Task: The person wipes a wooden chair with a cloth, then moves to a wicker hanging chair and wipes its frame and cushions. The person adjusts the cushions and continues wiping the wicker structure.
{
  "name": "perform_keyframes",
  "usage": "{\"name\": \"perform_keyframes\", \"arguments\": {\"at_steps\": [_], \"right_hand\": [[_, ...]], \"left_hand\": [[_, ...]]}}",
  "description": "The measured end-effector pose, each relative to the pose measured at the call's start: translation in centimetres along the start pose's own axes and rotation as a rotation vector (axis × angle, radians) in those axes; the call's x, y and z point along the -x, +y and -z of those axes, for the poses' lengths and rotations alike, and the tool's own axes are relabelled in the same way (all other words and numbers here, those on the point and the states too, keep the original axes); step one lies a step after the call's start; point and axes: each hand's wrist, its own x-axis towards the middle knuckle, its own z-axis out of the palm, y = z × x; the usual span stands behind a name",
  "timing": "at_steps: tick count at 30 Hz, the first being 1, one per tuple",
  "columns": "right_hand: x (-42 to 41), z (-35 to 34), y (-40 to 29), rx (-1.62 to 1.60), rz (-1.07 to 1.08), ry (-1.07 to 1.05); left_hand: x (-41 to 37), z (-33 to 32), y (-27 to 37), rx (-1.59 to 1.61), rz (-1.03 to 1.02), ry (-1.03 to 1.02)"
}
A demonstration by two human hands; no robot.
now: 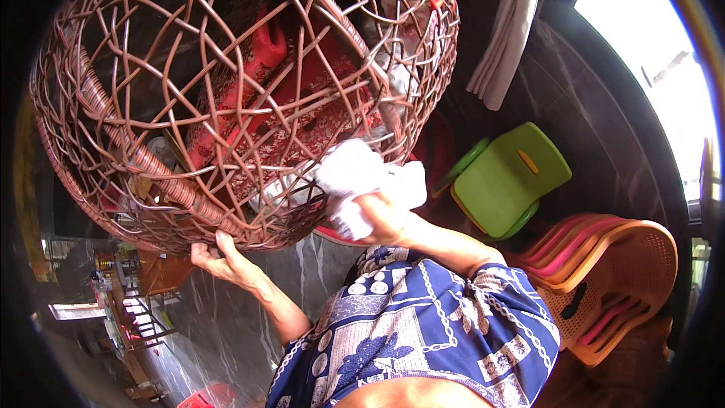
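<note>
A large brown woven rattan-style basket chair (241,96) with open, looping strands fills the upper left of the view. My left hand (221,258) touches its lower rim, thumb against the wrapped edge. With my right hand (382,218) I hold a white cloth (351,173) against the lower right side of the weave. Part of the cloth hangs out beyond the hand. Behind the strands show a red patterned cushion (306,124) and some crumpled whitish material (283,190).
To the right stands a green plastic child's chair (504,181), with stacked orange and pink plastic chairs (612,272) below it. A knotted light curtain (507,34) hangs at the upper right. Cluttered shelving (130,317) is at the lower left, above a red plastic item (209,395).
</note>
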Motion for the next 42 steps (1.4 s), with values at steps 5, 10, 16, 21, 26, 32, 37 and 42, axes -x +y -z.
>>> {"name": "perform_keyframes", "arguments": {"at_steps": [5,10,16,21,26,32,37,42], "right_hand": [[-2.8,0.6,-0.6,0.331,0.213,0.005],[-5.8,5.7,4.3,0.478,0.153,0.324],[-11.3,11.0,11.3,0.379,-0.294,0.590],[-13.9,14.9,18.5,0.610,-0.098,0.633],[-14.3,17.8,22.0,0.473,-0.335,0.667],[-15.2,16.2,16.8,-0.104,-0.428,0.620],[-14.2,12.4,5.9,0.093,-0.392,0.546],[-10.5,6.7,1.7,0.267,-0.204,0.662]], "left_hand": [[1.9,-0.7,1.9,0.053,-0.007,0.006],[2.2,-1.6,2.6,0.254,0.023,-0.073],[2.6,-0.1,2.0,0.243,-0.017,-0.058],[3.1,0.5,0.9,0.207,-0.016,-0.064],[2.8,2.4,-1.7,0.234,-0.135,-0.320],[3.8,2.9,-1.0,0.215,-0.041,-0.317],[5.2,2.3,0.6,0.168,-0.013,-0.292],[7.0,1.6,0.0,0.168,-0.138,-0.288]]}}
